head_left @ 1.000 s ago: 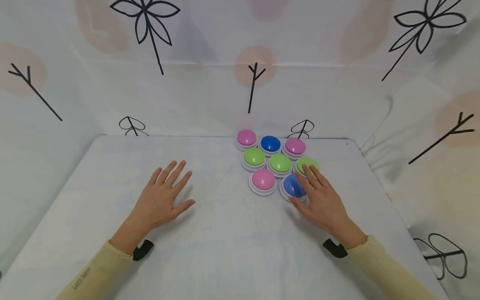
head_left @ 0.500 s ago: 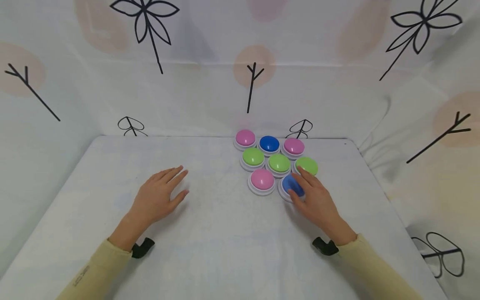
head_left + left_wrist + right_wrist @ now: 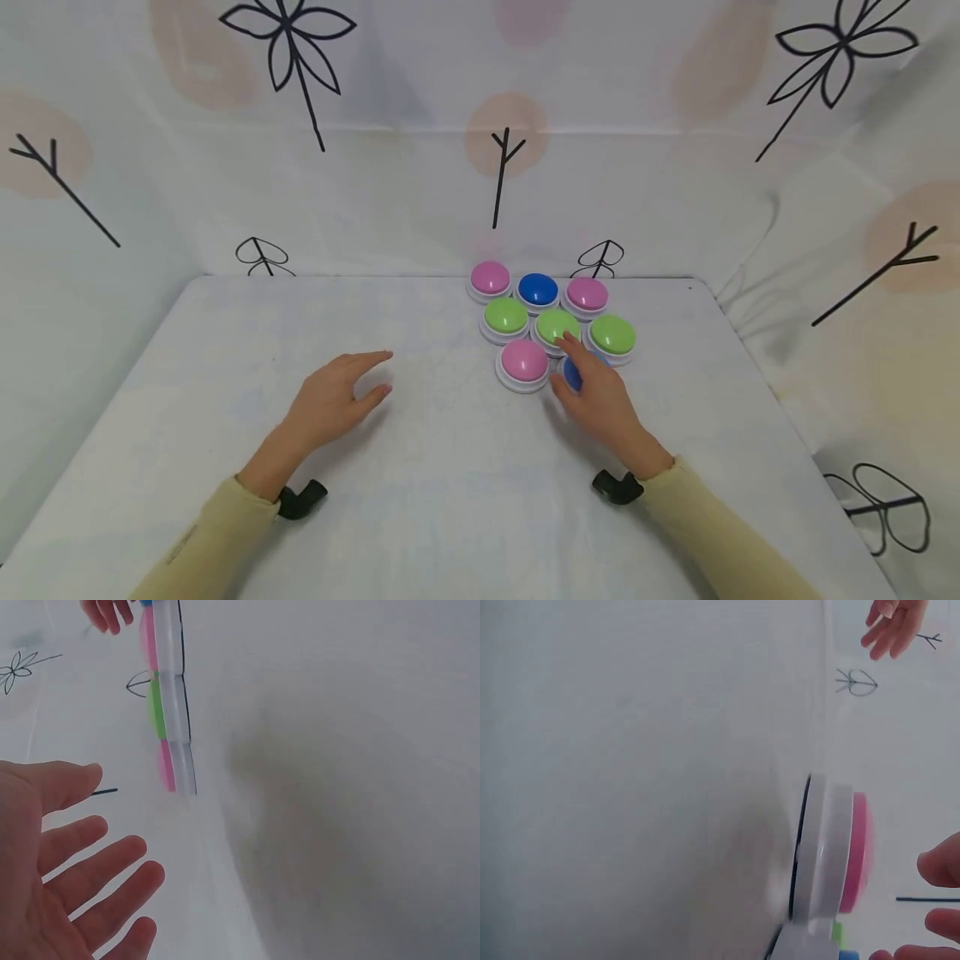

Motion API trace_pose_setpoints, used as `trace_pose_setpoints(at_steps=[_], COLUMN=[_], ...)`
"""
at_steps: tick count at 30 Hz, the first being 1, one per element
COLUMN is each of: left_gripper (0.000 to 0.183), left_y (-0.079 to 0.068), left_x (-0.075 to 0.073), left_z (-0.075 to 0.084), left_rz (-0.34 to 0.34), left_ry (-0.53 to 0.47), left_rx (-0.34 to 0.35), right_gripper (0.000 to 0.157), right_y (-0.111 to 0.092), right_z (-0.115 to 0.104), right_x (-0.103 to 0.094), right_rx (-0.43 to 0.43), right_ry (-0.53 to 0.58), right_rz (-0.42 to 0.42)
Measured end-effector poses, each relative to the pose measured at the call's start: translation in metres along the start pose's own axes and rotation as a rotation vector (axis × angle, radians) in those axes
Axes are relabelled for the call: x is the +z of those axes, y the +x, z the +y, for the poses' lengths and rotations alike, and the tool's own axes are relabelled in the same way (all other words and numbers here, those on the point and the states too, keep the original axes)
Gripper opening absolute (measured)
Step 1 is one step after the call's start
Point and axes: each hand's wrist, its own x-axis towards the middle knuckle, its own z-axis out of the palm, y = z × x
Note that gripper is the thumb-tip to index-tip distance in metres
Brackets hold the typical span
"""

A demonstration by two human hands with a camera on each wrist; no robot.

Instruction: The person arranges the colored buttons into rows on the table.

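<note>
Domed push buttons on white round bases stand in a tight cluster at the table's back right. My right hand (image 3: 602,407) hovers over the front blue button (image 3: 572,375) and partly hides it, its fingers reaching over the middle green button (image 3: 557,324). Just left of its thumb sits the front pink button (image 3: 524,362), seen side-on as a pink dome (image 3: 859,851) in the right wrist view. My left hand (image 3: 327,407) is held above the table to the left of the cluster, fingers loosely spread (image 3: 112,877) and holding nothing.
Behind the front pair are a left green button (image 3: 506,316), a right green button (image 3: 612,334), two pink buttons (image 3: 491,278) (image 3: 587,293) and a blue button (image 3: 537,290). The white table (image 3: 420,517) meets a patterned cloth backdrop (image 3: 397,192) at its back edge.
My right hand has moved left, from the right green and front blue buttons toward the middle green one. My left hand has turned and shifted slightly right and down. The buttons keep their places.
</note>
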Motion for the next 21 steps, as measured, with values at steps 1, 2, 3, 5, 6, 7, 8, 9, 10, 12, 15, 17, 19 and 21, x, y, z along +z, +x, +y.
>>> trace_pose_setpoints(at_steps=[1, 2, 3, 5, 6, 7, 8, 9, 10, 12, 15, 17, 19, 21], left_gripper=[0.049, 0.049, 0.049, 0.049, 0.05, 0.05, 0.05, 0.05, 0.049, 0.049, 0.048, 0.047, 0.047, 0.047], left_y=[0.001, 0.002, 0.004, 0.006, 0.007, 0.009, 0.01, 0.011, 0.013, 0.016, 0.021, 0.025, 0.029, 0.032], left_x=[0.001, 0.001, 0.002, 0.005, 0.006, 0.006, 0.007, 0.008, 0.009, 0.011, 0.014, 0.017, 0.021, 0.024], left_z=[0.001, 0.002, 0.003, 0.004, 0.005, 0.006, 0.006, 0.007, 0.008, 0.01, 0.011, 0.012, 0.013, 0.013], left_rz=[-0.011, -0.022, -0.033, -0.052, -0.062, -0.069, -0.076, -0.08, -0.083, -0.089, -0.102, -0.125, -0.148, -0.168], left_ry=[-0.017, -0.031, -0.044, -0.063, -0.07, -0.079, -0.089, -0.098, -0.104, -0.118, -0.156, -0.212, -0.288, -0.36], left_rx=[-0.005, -0.008, -0.011, -0.015, -0.017, -0.019, -0.021, -0.021, -0.02, -0.013, 0.001, -0.001, -0.008, -0.015], right_gripper=[0.055, 0.055, 0.055, 0.054, 0.054, 0.054, 0.054, 0.055, 0.056, 0.057, 0.058, 0.058, 0.059, 0.06], right_y=[0.001, 0.003, 0.005, 0.008, 0.01, 0.013, 0.015, 0.017, 0.019, 0.023, 0.029, 0.031, 0.032, 0.034], right_z=[0.0, -0.001, -0.001, -0.001, -0.002, -0.002, -0.003, -0.004, -0.005, -0.008, -0.011, -0.011, -0.011, -0.009], right_x=[0.002, 0.003, 0.005, 0.008, 0.009, 0.01, 0.011, 0.012, 0.013, 0.013, 0.013, 0.013, 0.011, 0.01], right_rx=[-0.002, -0.006, -0.009, -0.014, -0.016, -0.017, -0.014, -0.004, 0.008, 0.039, 0.088, 0.119, 0.147, 0.171], right_ry=[0.01, 0.02, 0.029, 0.034, 0.038, 0.039, 0.034, 0.027, 0.021, 0.013, 0.011, 0.028, 0.052, 0.076], right_rz=[-0.002, -0.003, -0.004, -0.011, -0.017, -0.025, -0.037, -0.052, -0.073, -0.124, -0.197, -0.237, -0.26, -0.277])
